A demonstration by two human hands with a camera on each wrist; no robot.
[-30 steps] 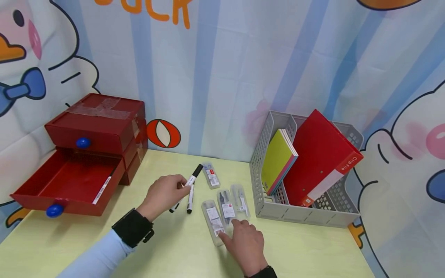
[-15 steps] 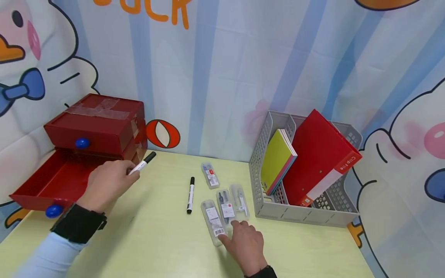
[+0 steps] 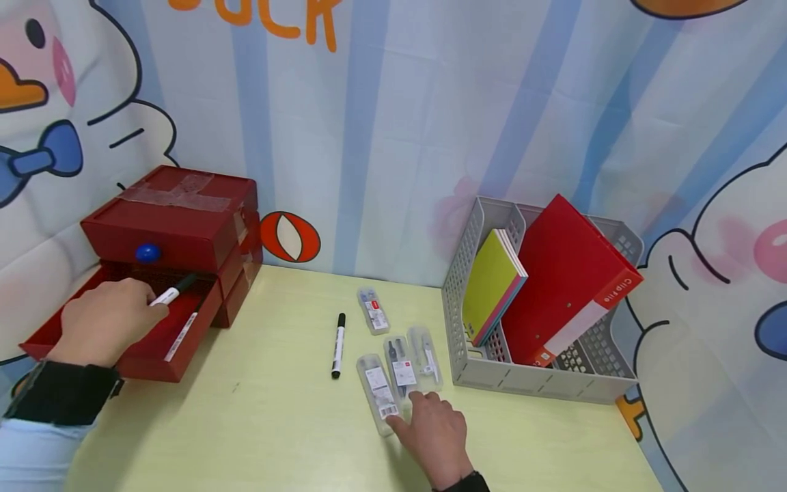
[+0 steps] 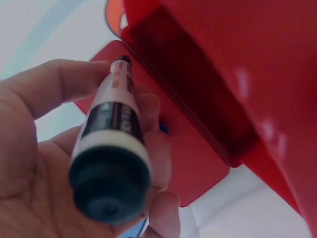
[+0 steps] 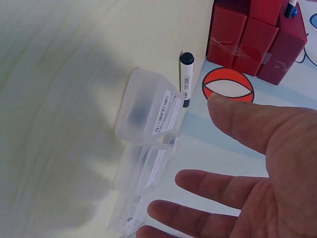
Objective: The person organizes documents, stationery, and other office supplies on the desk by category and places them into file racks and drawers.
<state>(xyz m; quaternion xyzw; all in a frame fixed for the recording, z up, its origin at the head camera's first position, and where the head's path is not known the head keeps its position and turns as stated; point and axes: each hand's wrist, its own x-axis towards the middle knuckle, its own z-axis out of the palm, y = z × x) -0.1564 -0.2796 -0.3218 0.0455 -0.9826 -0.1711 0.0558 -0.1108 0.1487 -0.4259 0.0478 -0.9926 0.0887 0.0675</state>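
Note:
Above the pulled-out red drawer (image 3: pixel 154 367), my left hand (image 3: pixel 111 320) pinches a white marker (image 3: pixel 166 296) with a dark cap between thumb and fingers. In the left wrist view the marker (image 4: pixel 111 119) points its dark end at the camera. A second marker (image 3: pixel 181 337) lies inside the drawer along its right wall. A third marker (image 3: pixel 338 346) lies on the table. My right hand (image 3: pixel 433 434) hovers by the front ends of several clear plastic cases, nearest to a labelled case (image 3: pixel 376 389); its fingers (image 5: pixel 213 188) are spread and hold nothing.
A red cabinet (image 3: pixel 166 219) with blue knobs stands at the back left. Further small cases (image 3: pixel 401 362) and a lone case (image 3: pixel 372 311) lie mid-table. At right, a grey basket (image 3: pixel 541 386) holds a yellow-green notebook (image 3: pixel 488 287) and a red clip file (image 3: pixel 565 287).
My left hand has carried the marker leftward from beside the other marker on the table to above the drawer. The right hand has stayed in place.

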